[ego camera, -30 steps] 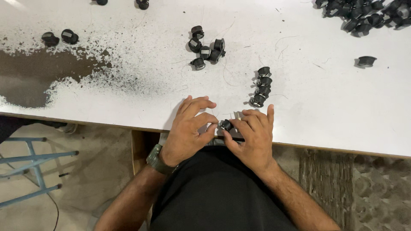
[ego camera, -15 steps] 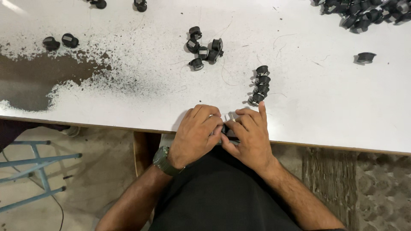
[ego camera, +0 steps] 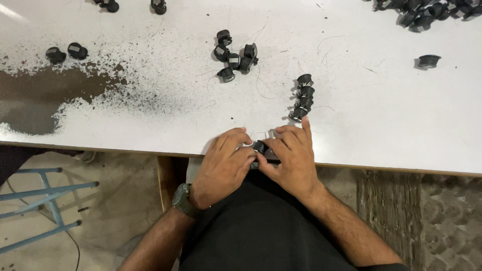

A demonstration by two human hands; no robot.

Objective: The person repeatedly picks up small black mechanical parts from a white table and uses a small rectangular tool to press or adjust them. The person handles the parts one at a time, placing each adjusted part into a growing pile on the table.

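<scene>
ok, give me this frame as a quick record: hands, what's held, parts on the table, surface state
left hand: at the table's near edge, fingers curled onto a small black part
right hand: on the same part from the other side, index finger stretched out
wrist: watch on the left
row: four black parts lined up just beyond the right hand
cluster: about six black parts mid-table
single part: far right
pile: top right corner
table: white, dark worn patch at left

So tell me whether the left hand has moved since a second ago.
Yes. The left hand has drawn back toward the table edge, fingers curled over the small black part.
</scene>
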